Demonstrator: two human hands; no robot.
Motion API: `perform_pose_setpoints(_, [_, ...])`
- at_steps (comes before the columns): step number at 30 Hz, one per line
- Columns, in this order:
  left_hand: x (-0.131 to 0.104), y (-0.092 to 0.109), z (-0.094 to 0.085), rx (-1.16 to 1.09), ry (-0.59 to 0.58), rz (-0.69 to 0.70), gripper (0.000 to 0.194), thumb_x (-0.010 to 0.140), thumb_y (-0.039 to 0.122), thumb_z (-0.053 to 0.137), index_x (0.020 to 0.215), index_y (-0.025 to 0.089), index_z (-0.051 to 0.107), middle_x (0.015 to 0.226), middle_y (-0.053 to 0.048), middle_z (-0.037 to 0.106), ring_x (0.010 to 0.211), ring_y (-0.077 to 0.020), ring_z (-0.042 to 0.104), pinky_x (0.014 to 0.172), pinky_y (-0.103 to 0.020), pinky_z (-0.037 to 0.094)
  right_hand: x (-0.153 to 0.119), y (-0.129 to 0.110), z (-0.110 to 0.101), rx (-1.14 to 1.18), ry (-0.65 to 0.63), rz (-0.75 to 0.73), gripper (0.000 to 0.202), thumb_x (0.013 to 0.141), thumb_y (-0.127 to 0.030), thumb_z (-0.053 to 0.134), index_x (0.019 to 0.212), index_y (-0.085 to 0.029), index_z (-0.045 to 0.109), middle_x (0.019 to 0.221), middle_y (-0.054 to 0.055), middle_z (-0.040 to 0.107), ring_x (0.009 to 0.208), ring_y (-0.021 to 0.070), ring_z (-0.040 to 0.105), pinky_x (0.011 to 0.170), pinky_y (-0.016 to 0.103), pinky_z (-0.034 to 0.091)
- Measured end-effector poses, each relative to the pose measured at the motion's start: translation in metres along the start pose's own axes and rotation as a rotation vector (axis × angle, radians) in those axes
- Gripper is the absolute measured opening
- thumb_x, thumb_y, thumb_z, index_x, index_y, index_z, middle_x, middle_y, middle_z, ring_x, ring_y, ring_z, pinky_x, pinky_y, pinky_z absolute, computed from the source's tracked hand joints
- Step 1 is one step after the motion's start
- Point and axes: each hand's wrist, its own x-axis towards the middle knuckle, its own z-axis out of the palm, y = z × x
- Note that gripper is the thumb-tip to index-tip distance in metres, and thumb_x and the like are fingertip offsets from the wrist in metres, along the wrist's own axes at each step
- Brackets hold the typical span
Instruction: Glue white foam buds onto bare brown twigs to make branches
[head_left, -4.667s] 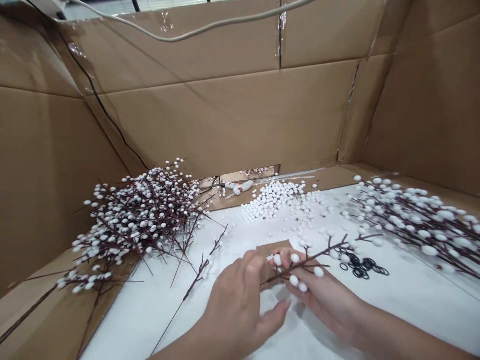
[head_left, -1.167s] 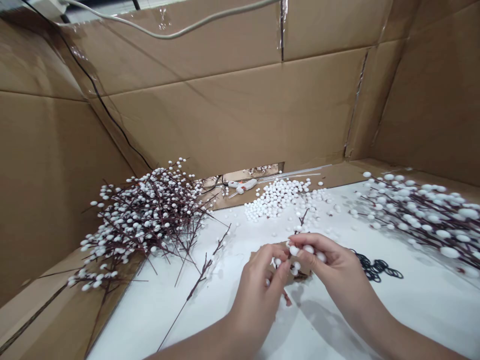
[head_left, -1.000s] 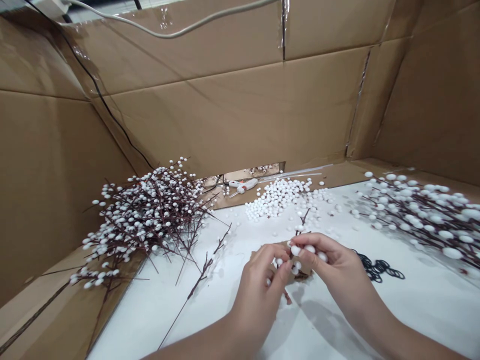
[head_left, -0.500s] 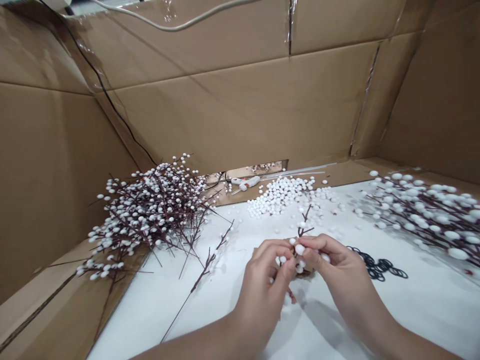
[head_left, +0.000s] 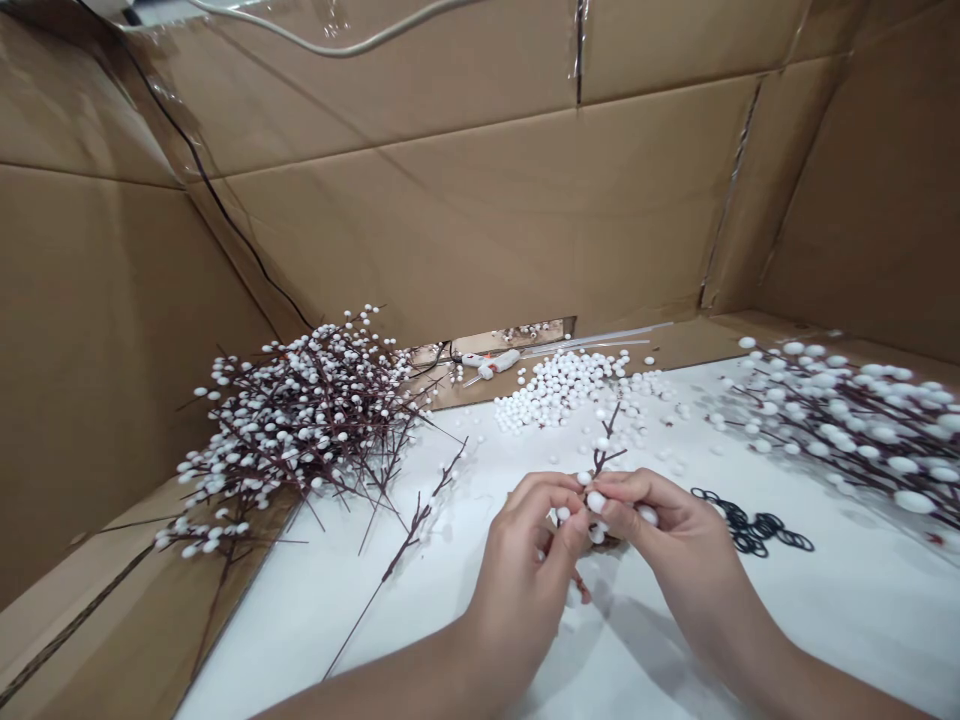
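Note:
Both hands meet over the white table (head_left: pixel 825 620) and hold one dark brown twig with white foam berries (head_left: pixel 604 452). My right hand (head_left: pixel 660 535) grips the twig's berry cluster, with the bare tip poking up past the fingers. My left hand (head_left: pixel 525 570) pinches a small white berry (head_left: pixel 562 513) against the same twig with thumb and forefinger. A small piece of brown card lies mostly hidden under the hands.
A heap of berried twigs (head_left: pixel 292 420) lies at the left, another (head_left: pixel 847 420) at the right. Loose white foam balls (head_left: pixel 562 385) and a glue gun (head_left: pixel 491 364) sit at the back. Black rubber rings (head_left: pixel 757 525) lie by my right hand. A single twig (head_left: pixel 405 540) lies left. Cardboard walls (head_left: pixel 465 210) enclose the table.
The twig lay sideways in my right hand earlier; now it stands with its tip pointing away. Both hands have closed together on it and barely shifted in the last second.

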Motion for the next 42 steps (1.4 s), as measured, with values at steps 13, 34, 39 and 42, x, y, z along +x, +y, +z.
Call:
perform_pose_setpoints(13, [-0.005, -0.007, 0.004, -0.014, -0.057, -0.12, 0.03, 0.084, 0.05, 0.038, 0.101, 0.024, 0.039, 0.113, -0.008, 0.045, 0.06, -0.0083, 0.057, 0.03, -0.012, 0.033, 0.002, -0.008, -0.002, -0.087, 0.005, 0.011, 0.019, 0.066, -0.038, 0.067, 0.072, -0.02, 0.069, 0.079, 0.004, 0.068, 0.062, 0.0157, 0.06, 0.053, 0.024, 0.05])
perform_pose_setpoints(34, [0.022, 0.024, -0.021, -0.3, -0.36, -0.406, 0.041, 0.075, 0.052, 0.052, 0.096, 0.017, 0.049, 0.077, -0.004, 0.059, 0.069, -0.015, 0.058, 0.053, -0.022, 0.043, 0.002, -0.012, -0.004, -0.164, -0.148, -0.066, 0.026, 0.078, -0.042, 0.054, 0.093, -0.023, 0.066, 0.066, 0.002, 0.067, 0.052, 0.016, 0.06, 0.049, 0.026, 0.051])
perform_pose_setpoints(39, [0.023, 0.022, -0.021, -0.422, -0.434, -0.397, 0.046, 0.075, 0.057, 0.049, 0.095, 0.016, 0.054, 0.073, -0.003, 0.058, 0.067, -0.0156, 0.058, 0.059, -0.028, 0.046, -0.005, -0.008, -0.008, -0.256, -0.102, -0.333, 0.015, 0.081, -0.031, 0.054, 0.089, -0.028, 0.066, 0.097, 0.004, 0.068, 0.081, 0.0195, 0.065, 0.059, 0.024, 0.054])
perform_pose_setpoints(42, [0.023, 0.019, -0.021, -0.479, -0.405, -0.436, 0.042, 0.075, 0.054, 0.052, 0.089, 0.015, 0.055, 0.07, -0.002, 0.058, 0.062, -0.0147, 0.058, 0.06, -0.029, 0.047, -0.004, -0.01, -0.012, -0.224, -0.046, -0.501, 0.011, 0.082, -0.026, 0.055, 0.085, -0.03, 0.065, 0.093, 0.002, 0.067, 0.09, 0.0177, 0.062, 0.071, 0.022, 0.053])
